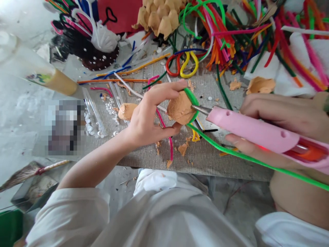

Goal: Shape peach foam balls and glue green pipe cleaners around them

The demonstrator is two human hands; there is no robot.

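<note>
My left hand (149, 118) is closed around a tan egg-carton cup (180, 109), with thumb and fingers on opposite sides of it. Along the cup's right rim runs a bright green pipe cleaner (218, 146), whose long free end trails down to the right. My right hand (267, 115) grips a pink hot glue gun (246, 125), a red glow showing near its handle. The metal nozzle (202, 109) touches or nearly touches the cup beside the green edge. Left of my left hand lies another tan carton piece (127, 111).
Scissors with red and yellow handles (189, 65) lie beyond the cup. Bundled pipe cleaners (218, 37) and an egg carton (160, 17) fill the back. Pearl beads (111, 107), clear sticks (96, 113) and a cup of tan drink (61, 81) are at left. Carton scraps litter the table.
</note>
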